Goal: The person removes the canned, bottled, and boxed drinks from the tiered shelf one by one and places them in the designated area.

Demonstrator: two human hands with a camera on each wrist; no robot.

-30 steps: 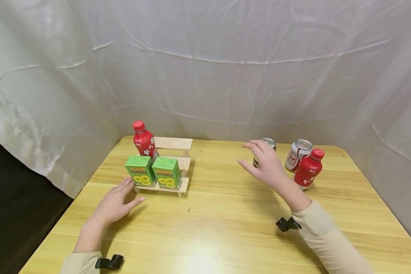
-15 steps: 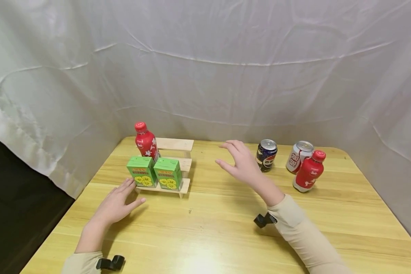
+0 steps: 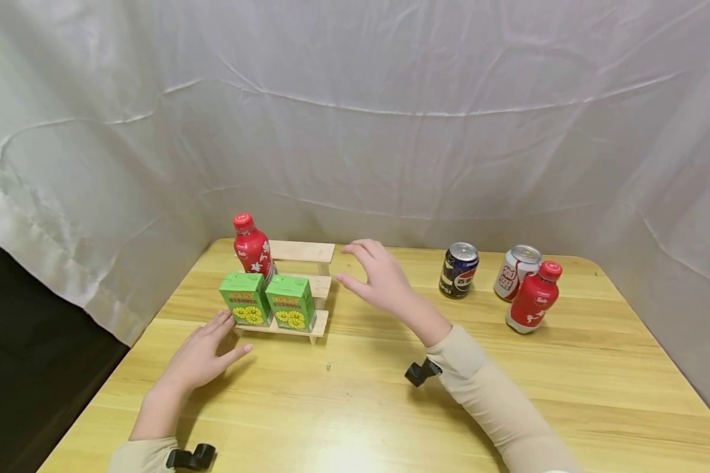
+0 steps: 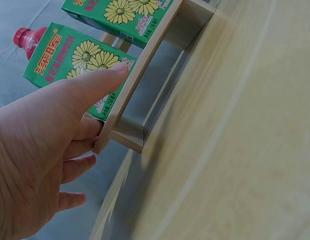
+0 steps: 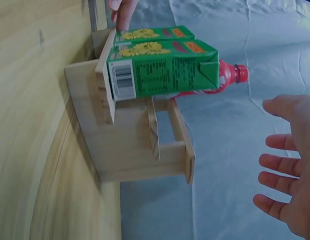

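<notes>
A wooden three-step rack (image 3: 322, 252) stands at the table's left. Two green drink cartons (image 3: 290, 303) printed with yellow flowers sit side by side on its lowest step. Behind the left carton, a red-capped bottle (image 3: 253, 249) rises from a higher step, its base hidden by the cartons. My left hand (image 3: 196, 353) has its fingertips at the rack's left end, thumb spread away. In the left wrist view that thumb overlaps the nearer carton (image 4: 77, 62). My right hand (image 3: 384, 279) hovers just right of the rack, thumb and fingers spread around nothing.
On the right of the wooden table (image 3: 355, 407) stand a dark blue can (image 3: 458, 270), a white can (image 3: 516, 270) and a second red bottle (image 3: 534, 299). A pale cloth (image 3: 390, 144) hangs behind and along both sides.
My right hand has moved left, from beside the dark blue can to near the rack, carrying nothing. My left hand has stayed in place, and the drinks stand where they were.
</notes>
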